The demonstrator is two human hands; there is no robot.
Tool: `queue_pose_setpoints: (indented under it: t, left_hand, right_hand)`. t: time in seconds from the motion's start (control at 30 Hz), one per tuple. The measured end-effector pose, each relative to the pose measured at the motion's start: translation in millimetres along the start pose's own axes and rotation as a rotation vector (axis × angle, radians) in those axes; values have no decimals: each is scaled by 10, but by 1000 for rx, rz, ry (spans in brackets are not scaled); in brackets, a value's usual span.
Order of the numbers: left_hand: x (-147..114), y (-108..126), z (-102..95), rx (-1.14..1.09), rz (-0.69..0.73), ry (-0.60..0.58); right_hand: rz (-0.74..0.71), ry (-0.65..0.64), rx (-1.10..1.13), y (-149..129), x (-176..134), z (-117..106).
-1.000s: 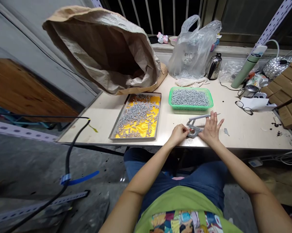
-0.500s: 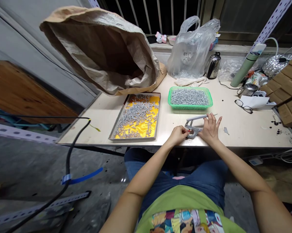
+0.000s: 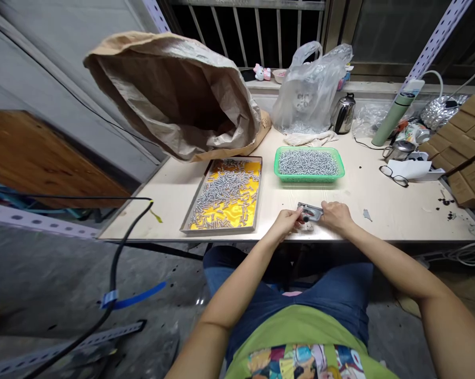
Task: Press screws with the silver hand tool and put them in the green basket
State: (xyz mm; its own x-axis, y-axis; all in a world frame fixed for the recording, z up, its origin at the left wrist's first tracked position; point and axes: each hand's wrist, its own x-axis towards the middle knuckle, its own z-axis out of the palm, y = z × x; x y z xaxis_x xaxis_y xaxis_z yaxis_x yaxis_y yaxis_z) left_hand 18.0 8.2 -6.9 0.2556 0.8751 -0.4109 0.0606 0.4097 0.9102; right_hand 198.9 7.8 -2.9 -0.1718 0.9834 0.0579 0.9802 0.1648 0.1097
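Silver-grey metal hand tool point(image 3: 313, 209): by pale, smooth tabletop's point(image 3: 387, 210) front edge, likely for short reach | right hand point(image 3: 336, 215): closed round its handles, seemingly bracing it | left hand point(image 3: 287, 222): fingers at its opposite end, cannot tell whether pinching anything | pose: forearms converging, right knuckles uppermost, left wrist near front edge
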Motion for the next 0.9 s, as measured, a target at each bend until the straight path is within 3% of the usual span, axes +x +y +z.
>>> queue_pose_setpoints:
  t: [0.1,0.23,0.4,0.57,0.7,0.8,0.9]
  left_hand:
    - [-11,38,45,-51,-35,-33]
    - [9,3,82,-78,-16,-8]
    - [207,52,85,18,169,139]
    - [698,678,149,179,415,283]
    - [879,1094,178,262,475,332]
    - [733,1052,-56,312,505,319]
    - [439,849,-605,393,488,409]
  right_hand:
    - [-4,85,-3,27,57,-46]
    - [-8,297,30,79,84,7]
    - [157,349,134,121,18,203]
    - [203,317,145,144,-25,289]
    - [192,312,152,156,-25,306]
    - [186,311,159,172,-27,331]
    - [181,315,173,182,-22,376]
